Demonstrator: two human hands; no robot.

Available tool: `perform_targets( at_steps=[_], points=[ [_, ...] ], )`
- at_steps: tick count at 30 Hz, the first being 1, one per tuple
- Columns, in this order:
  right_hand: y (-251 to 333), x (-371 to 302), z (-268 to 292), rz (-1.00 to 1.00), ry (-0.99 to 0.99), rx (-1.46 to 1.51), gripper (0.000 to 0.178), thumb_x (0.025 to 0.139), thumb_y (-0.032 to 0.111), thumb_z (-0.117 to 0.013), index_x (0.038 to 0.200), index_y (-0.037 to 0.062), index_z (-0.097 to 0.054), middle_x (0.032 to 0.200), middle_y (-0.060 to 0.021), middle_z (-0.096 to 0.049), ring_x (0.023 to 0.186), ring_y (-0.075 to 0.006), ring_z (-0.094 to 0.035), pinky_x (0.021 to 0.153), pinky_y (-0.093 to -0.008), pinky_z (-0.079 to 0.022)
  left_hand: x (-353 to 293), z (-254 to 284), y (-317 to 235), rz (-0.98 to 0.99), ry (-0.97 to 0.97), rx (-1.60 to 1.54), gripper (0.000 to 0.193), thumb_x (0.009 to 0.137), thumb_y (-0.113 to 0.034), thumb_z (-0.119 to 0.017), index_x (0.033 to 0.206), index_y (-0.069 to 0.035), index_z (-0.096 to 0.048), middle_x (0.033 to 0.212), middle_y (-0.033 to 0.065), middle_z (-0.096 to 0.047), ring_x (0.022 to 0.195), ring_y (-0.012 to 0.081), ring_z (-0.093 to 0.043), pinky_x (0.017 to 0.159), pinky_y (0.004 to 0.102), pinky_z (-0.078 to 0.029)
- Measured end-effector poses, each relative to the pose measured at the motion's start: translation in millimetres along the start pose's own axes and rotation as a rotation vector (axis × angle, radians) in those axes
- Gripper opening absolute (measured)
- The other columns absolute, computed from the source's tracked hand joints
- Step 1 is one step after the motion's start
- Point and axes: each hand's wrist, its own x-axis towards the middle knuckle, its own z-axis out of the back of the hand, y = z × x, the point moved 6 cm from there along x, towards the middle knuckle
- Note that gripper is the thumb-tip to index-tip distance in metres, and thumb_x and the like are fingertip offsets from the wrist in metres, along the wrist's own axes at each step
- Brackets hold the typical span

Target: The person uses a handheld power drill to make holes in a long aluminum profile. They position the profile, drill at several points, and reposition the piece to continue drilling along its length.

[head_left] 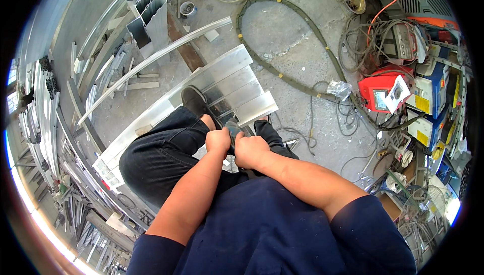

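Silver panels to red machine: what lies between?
Head view: between the panels and machine, a dark green banded hose, thin cables and a crumpled clear plastic bag.

Floor [280, 33] is stained grey concrete; on it lie a looped dark green hose [300, 87] with yellow bands, white bucket [188, 9], pale metal strips [140, 86].

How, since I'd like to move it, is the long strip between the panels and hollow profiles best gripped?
Probably around the middle of the strip, from above on the panels' side: it looks long and slender, so should balance there, while hollow profiles crowd its other side.
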Motion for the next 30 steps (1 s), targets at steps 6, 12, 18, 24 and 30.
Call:
perform_targets(
  at_steps=[6,12,18,24,30],
  points=[
    [1.5,0.1,1.2,0.007,-0.003,0.000,0.067,0.072,0.016,-0.061,0.125,-0.0200,-0.043,0.086,-0.0239,-0.071,0.081,-0.0349,-0.072,0.072,-0.0411,-0.056,-4.8,6.7,-0.8,0.083,-0.039,-0.074,0.047,0.084,-0.034,-0.056,0.083,0.010,-0.069,0.081,0.0282,-0.068,0.066,0.0388,-0.069,0.067,0.0458,-0.053],
    [2.5,0.8,1.5,0.011,-0.001,-0.012,0.070,0.071,0.016,-0.062,0.127,-0.0212,-0.042,0.088,-0.0245,-0.071,0.083,-0.0345,-0.072,0.075,-0.0404,-0.056,-5.7,8.1,-1.2,0.106,-0.050,-0.073,0.046,0.084,-0.035,-0.056,0.084,0.009,-0.070,0.085,0.0271,-0.069,0.074,0.0399,-0.069,0.074,0.0454,-0.053],
    [5.5,0.4,1.9,0.017,-0.006,-0.022,0.070,0.072,0.016,-0.061,0.128,-0.0214,-0.041,0.088,-0.0245,-0.071,0.082,-0.0347,-0.072,0.075,-0.0404,-0.056,-8.5,10.2,-2.0,0.120,-0.016,-0.101,0.047,0.087,-0.036,-0.054,0.084,0.008,-0.071,0.087,0.0270,-0.069,0.076,0.0401,-0.069,0.075,0.0451,-0.053],
    [5.7,1.1,2.2,0.010,0.003,-0.026,0.068,0.072,0.016,-0.061,0.126,-0.0202,-0.043,0.087,-0.0237,-0.071,0.081,-0.0346,-0.072,0.074,-0.0406,-0.056,-7.5,8.8,-0.3,0.142,0.000,-0.092,0.048,0.088,-0.036,-0.055,0.087,0.009,-0.070,0.086,0.0271,-0.069,0.076,0.0388,-0.069,0.073,0.0451,-0.053],
    [1.3,2.9,-1.6,0.005,-0.010,-0.034,0.067,0.071,0.017,-0.063,0.124,-0.0192,-0.044,0.086,-0.0233,-0.071,0.081,-0.0347,-0.072,0.074,-0.0410,-0.056,-15.2,11.0,-6.6,0.190,0.021,-0.163,0.049,0.087,-0.037,-0.055,0.088,0.009,-0.070,0.088,0.0274,-0.069,0.078,0.0391,-0.070,0.074,0.0448,-0.054]
  ],
)
